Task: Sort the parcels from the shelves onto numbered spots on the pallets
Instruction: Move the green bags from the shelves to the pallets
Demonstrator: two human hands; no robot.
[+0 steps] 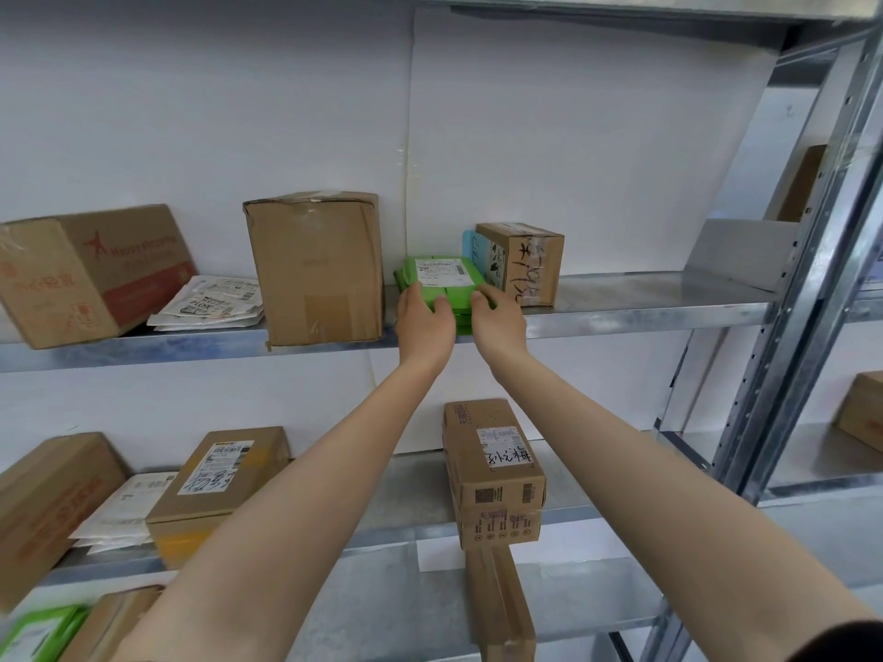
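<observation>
A stack of flat green parcels (442,279) with a white label on top lies on the upper metal shelf (645,298), between a tall brown box (317,269) and a small brown box with black handwriting (523,262). My left hand (423,320) grips the stack's front left corner. My right hand (499,317) grips its front right edge. Both arms reach up from below. No pallets are in view.
On the upper shelf, a large printed carton (86,274) and white mailers (210,303) sit at the left. The lower shelf (406,527) carries several brown boxes, one stacked pair (492,470) right under my arms. A steel upright (802,279) stands at the right.
</observation>
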